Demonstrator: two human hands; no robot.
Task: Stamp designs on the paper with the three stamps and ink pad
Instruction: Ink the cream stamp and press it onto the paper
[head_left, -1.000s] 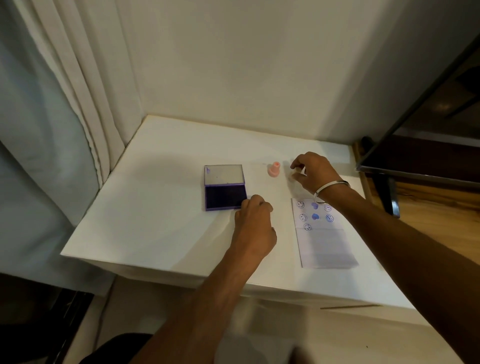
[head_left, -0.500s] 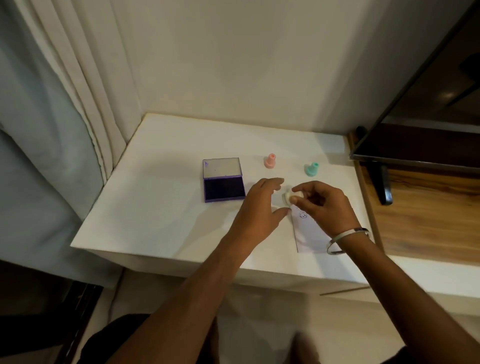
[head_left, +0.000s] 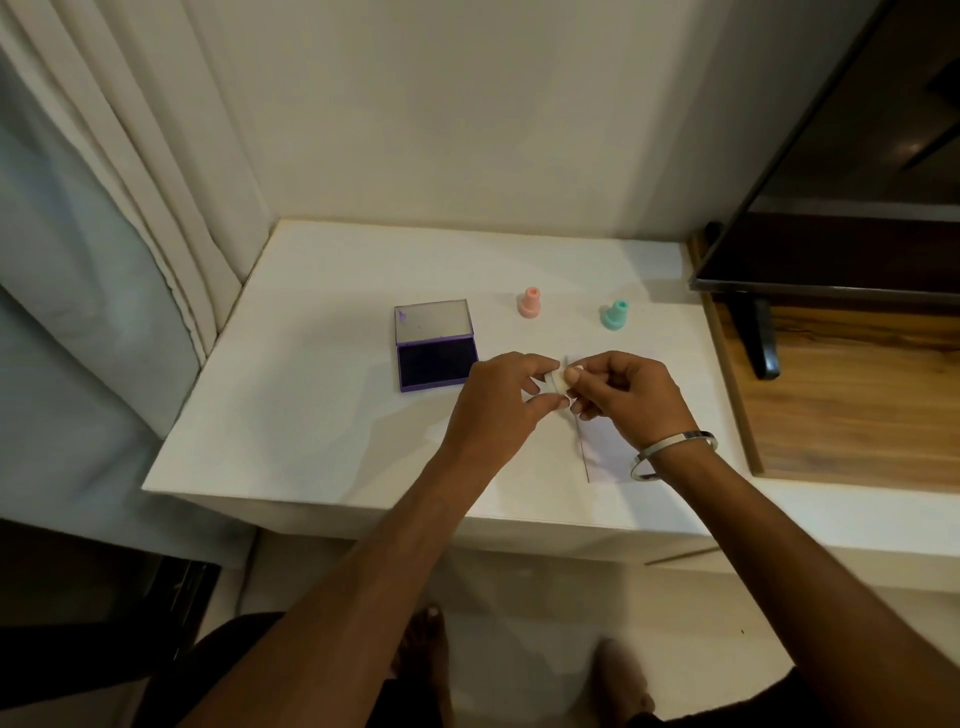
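Since half a second ago the left hand (head_left: 496, 402) has closed in, so both it and the right hand (head_left: 626, 397) now pinch the white stamp (head_left: 556, 383) mid-frame above the paper (head_left: 605, 457), right of the open ink pad (head_left: 435, 345); no writing is readable.
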